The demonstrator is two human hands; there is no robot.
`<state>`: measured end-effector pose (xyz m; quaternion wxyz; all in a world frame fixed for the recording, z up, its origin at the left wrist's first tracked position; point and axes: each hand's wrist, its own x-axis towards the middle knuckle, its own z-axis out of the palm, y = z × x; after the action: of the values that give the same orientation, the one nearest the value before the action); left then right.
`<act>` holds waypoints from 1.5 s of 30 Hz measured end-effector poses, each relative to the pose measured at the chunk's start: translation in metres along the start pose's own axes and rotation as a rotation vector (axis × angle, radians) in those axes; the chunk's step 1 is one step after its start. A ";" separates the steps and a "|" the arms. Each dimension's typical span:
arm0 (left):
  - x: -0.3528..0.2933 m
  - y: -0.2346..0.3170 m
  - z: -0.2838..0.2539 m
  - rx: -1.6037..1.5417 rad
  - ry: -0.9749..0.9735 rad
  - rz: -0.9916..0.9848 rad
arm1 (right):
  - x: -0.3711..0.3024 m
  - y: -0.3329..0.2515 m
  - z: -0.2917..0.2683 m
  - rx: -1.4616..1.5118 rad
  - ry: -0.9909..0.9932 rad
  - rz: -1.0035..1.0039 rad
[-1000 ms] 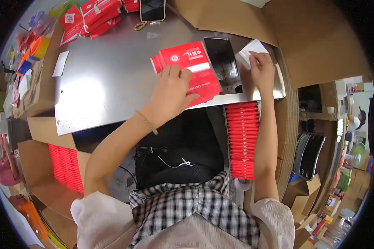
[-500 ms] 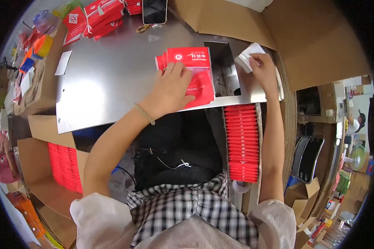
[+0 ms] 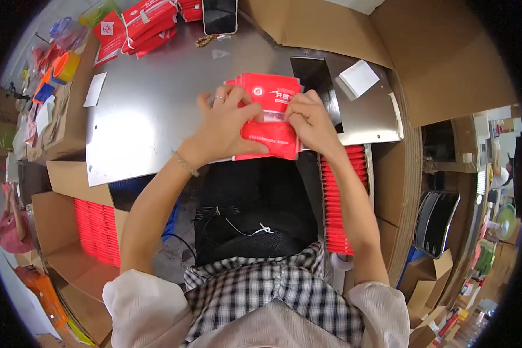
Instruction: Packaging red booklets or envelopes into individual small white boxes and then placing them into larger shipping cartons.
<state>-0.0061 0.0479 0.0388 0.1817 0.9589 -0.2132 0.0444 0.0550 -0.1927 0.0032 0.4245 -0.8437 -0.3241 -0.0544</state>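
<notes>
A small pile of flat red packets [image 3: 281,145] with white print lies on the metal table in front of me, a pale strip crossing the top one. My left hand [image 3: 229,122] grips the pile from its left side, thumb on the lower part and fingers curled over the middle. At the right edge of the packets, my right hand [image 3: 312,123] has its fingers pinched together beside the pale strip. Whatever they hold is hidden. A stack of white paper slips [image 3: 359,78] rests on the table further right.
A rectangular opening [image 3: 314,75] cuts through the metal table [image 3: 156,116]. Bundled red packets [image 3: 148,29] and a phone [image 3: 220,16] lie at the back. Cardboard boxes [image 3: 58,226] stand at both sides. A row of red packets [image 3: 336,209] sits below the table's right edge.
My right hand has left the white slip stack and moved left to the packets' right edge. My left hand has shifted slightly left, its fingers more bent.
</notes>
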 end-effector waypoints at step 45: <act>0.018 0.037 0.017 -0.168 -0.040 -0.109 | -0.002 0.077 -0.093 -0.281 0.306 0.368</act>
<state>-0.0056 0.0033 0.0382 0.2591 0.9512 -0.1673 -0.0025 0.1156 -0.2965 0.0088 0.3502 -0.9209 -0.0868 -0.1477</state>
